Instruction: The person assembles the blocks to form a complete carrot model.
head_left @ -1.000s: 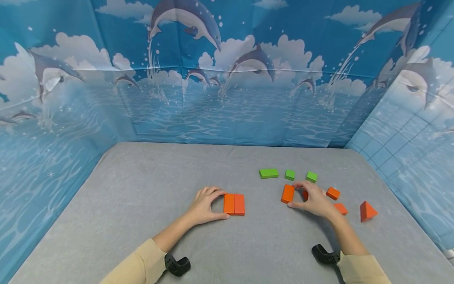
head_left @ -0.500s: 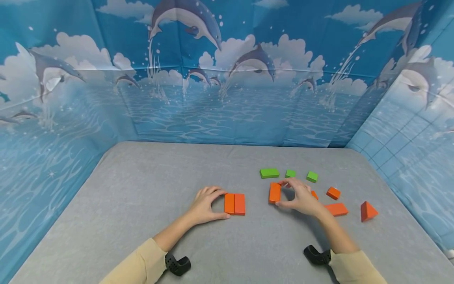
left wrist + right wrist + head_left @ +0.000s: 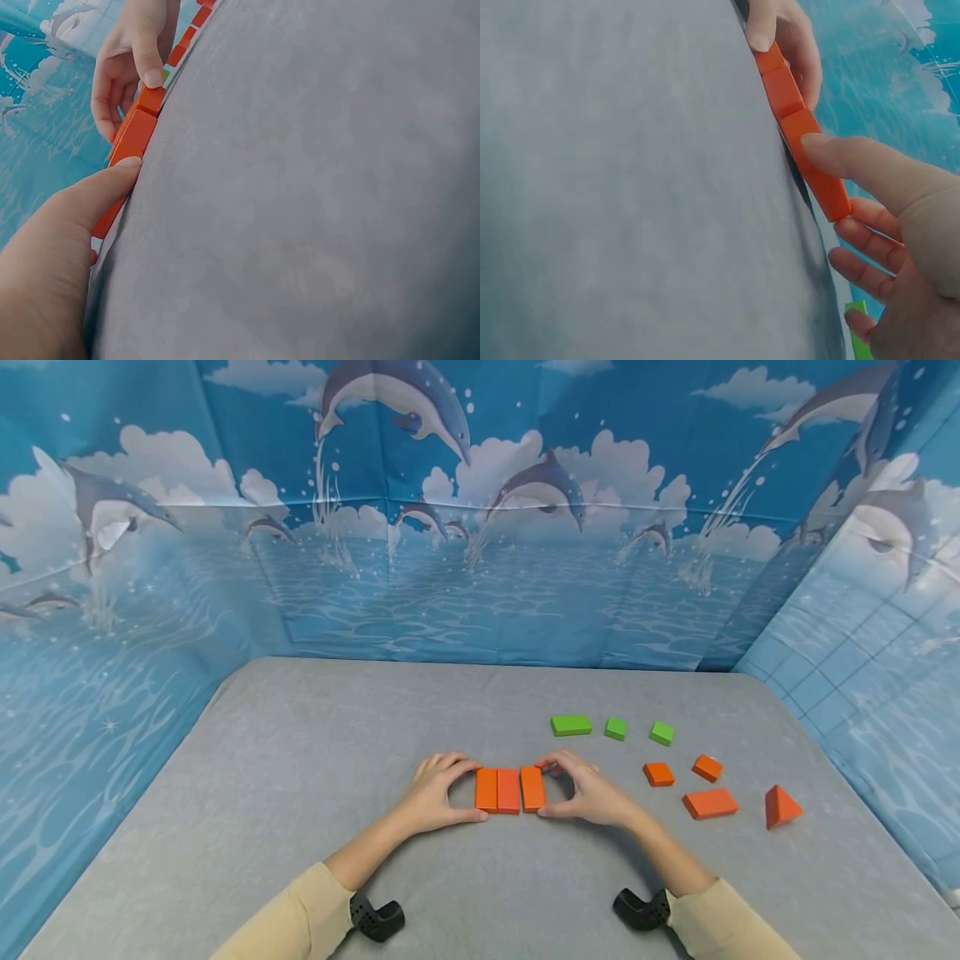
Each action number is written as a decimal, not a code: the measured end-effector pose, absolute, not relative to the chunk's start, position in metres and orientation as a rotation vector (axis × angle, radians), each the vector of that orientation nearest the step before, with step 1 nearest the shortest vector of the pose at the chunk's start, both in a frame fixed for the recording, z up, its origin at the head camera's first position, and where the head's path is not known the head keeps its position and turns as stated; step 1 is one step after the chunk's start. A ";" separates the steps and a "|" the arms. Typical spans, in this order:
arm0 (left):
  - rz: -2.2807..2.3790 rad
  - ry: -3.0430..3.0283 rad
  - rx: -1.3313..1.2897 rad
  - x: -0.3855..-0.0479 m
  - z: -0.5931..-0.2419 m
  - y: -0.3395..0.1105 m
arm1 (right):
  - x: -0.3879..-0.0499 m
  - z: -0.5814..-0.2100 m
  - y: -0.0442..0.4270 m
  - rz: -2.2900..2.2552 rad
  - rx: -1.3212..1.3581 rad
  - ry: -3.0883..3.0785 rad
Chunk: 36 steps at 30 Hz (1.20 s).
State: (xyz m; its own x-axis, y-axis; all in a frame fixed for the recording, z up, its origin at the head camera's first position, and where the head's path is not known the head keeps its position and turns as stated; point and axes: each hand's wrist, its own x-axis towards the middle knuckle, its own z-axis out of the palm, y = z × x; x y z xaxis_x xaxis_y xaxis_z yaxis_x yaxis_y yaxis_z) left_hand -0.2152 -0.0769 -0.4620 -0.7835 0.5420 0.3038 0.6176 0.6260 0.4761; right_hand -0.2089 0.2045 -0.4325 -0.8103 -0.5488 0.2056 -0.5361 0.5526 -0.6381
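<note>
Two rectangular orange blocks lie side by side in the head view, the left block (image 3: 486,790) flush against a redder middle block (image 3: 507,791). My left hand (image 3: 435,793) holds the left block between thumb at its near end and fingers at its far end. A third orange block (image 3: 532,789) is pinched end to end by my right hand (image 3: 588,789). In the head view a narrow gap parts it from the middle block, and it tilts slightly. The right wrist view shows the right thumb (image 3: 840,154) on this block (image 3: 821,180); the left thumb (image 3: 105,187) shows in the left wrist view.
Right of my right hand lie two small orange blocks (image 3: 658,774) (image 3: 707,767), a flat orange block (image 3: 710,803) and an orange triangular block (image 3: 782,807). Behind them are a long green block (image 3: 571,725) and two small green blocks (image 3: 616,729) (image 3: 662,732). A dolphin-print curtain (image 3: 480,585) borders the grey table (image 3: 337,718).
My right hand has carried its orange block leftward across the table to beside the other two, uncovering the small and flat orange blocks. My left hand has stayed in place.
</note>
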 end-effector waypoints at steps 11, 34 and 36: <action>-0.868 -2.715 -0.967 -0.216 -0.463 -0.077 | -0.210 -0.438 0.201 -1.125 -0.935 2.729; -0.911 -2.683 -0.974 -0.218 -0.466 -0.077 | -0.215 -0.425 0.232 -1.263 -0.909 2.707; -0.917 -2.683 -0.975 -0.217 -0.466 -0.077 | -0.217 -0.420 0.249 -1.276 -0.840 2.779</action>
